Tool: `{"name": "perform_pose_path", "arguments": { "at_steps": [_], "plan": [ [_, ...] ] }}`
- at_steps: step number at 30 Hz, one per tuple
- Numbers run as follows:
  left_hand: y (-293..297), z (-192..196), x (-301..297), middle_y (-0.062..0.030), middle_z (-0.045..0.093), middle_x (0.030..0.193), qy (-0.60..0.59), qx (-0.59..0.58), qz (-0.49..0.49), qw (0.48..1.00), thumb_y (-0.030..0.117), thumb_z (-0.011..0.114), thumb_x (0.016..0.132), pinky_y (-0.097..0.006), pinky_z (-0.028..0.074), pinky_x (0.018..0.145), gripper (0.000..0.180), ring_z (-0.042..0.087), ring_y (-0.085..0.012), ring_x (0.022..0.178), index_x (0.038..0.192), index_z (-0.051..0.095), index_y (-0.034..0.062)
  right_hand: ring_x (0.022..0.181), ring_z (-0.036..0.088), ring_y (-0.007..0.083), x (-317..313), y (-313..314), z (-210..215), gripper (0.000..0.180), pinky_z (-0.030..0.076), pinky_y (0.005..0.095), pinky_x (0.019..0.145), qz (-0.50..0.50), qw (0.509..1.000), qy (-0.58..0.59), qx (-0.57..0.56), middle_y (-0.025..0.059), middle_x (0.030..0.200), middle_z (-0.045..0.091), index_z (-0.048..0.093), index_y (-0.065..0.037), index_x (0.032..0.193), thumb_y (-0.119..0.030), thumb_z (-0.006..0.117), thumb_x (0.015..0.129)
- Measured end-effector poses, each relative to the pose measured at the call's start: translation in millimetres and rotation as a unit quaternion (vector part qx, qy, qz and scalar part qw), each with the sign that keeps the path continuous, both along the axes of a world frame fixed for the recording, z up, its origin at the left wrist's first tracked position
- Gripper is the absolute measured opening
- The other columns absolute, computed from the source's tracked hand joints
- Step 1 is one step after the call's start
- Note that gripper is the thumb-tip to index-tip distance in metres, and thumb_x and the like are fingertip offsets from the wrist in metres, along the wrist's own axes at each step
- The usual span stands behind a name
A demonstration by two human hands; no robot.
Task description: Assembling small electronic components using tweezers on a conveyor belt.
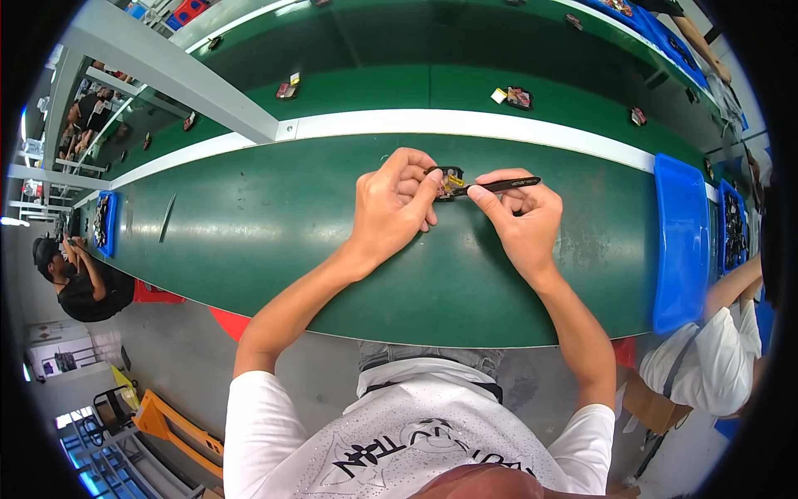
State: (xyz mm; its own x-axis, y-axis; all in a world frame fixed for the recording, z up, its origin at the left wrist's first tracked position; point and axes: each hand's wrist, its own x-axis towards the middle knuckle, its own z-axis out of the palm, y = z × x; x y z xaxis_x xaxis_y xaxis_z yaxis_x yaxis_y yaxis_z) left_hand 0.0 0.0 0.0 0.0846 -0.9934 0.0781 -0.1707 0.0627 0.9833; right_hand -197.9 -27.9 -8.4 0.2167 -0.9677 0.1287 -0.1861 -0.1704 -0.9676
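Note:
Above the far middle of the green worktable (274, 224), my left hand (395, 195) pinches a small black open-framed part (451, 175) with a yellow piece inside it. Its fingers partly hide the part, so its exact kind cannot be made out. My right hand (528, 212) is closed around black tweezers (507, 184), held nearly level between thumb and fingers. They point left, and their narrow end meets the part's lower right side. Whether the tips grip anything is too small to tell.
A blue tray (682, 249) stands at the table's right end. Slim tweezers (167, 218) lie on the left. Past a white rail (465, 123), a green conveyor carries small assemblies (518, 98). A grey post (174, 71) rises at the far left. People sit on both sides.

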Motion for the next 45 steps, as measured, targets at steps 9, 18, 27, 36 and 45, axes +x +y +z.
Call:
{"name": "perform_pose_path", "arguments": {
  "at_steps": [9,18,27,36,45],
  "plan": [
    [1.1,-2.0,-3.7,-0.0108,0.069,0.079,0.032,-0.029,-0.016,0.999,0.003,0.063,0.098,-0.024,0.05,0.045,0.013,0.067,-0.0119,0.057,0.105,0.059,-0.007,0.086,0.074,0.0196,0.3,-5.3,9.7,0.009,0.06,0.0275,0.077,0.02,0.974,-0.184,0.132,0.0156,0.091,0.073,0.068,0.009,0.097,0.006,0.072,0.089],
    [2.8,-1.5,-12.0,-0.0133,0.07,0.079,0.087,-0.004,-0.003,0.996,0.004,0.063,0.099,-0.025,0.052,0.045,0.016,0.068,-0.014,0.057,0.107,0.059,-0.0085,0.086,0.074,0.0204,-5.7,-5.7,6.9,0.01,0.06,0.027,0.076,0.039,0.974,-0.197,0.109,0.016,0.09,0.073,0.068,0.009,0.097,0.006,0.072,0.089],
    [1.6,-1.5,-16.9,-0.0183,0.07,0.095,0.15,0.03,-0.058,0.987,0.012,0.06,0.103,-0.027,0.058,0.049,0.031,0.072,-0.0218,0.066,0.125,0.06,-0.0103,0.075,0.07,0.0113,-14.8,-1.2,3.4,0.011,0.051,0.0187,0.061,0.019,0.976,-0.211,0.048,0.0124,0.089,0.073,0.068,0.008,0.097,0.006,0.074,0.088],
    [1.7,-1.0,-27.5,-0.0233,0.07,0.104,0.19,0.05,-0.074,0.978,0.018,0.058,0.105,-0.028,0.06,0.05,0.037,0.075,-0.027,0.073,0.127,0.06,-0.0116,0.049,0.04,-0.002,-24.8,5.1,3.1,0.007,0.027,0.0184,0.044,-0.02,0.986,-0.103,-0.127,0.0029,0.081,0.073,0.075,0.002,0.089,0.003,0.08,0.083],
    [4.6,0.8,-40.8,-0.0235,0.07,0.109,0.188,0.025,-0.052,0.98,0.012,0.057,0.104,-0.029,0.062,0.054,0.034,0.076,-0.0283,0.078,0.127,0.059,-0.0125,0.048,0.04,-0.0015,-33.8,6.6,2.5,0.007,0.027,0.019,0.044,-0.024,0.987,-0.101,-0.123,0.0033,0.079,0.073,0.076,0.003,0.089,0.003,0.08,0.083]
  ]
}}
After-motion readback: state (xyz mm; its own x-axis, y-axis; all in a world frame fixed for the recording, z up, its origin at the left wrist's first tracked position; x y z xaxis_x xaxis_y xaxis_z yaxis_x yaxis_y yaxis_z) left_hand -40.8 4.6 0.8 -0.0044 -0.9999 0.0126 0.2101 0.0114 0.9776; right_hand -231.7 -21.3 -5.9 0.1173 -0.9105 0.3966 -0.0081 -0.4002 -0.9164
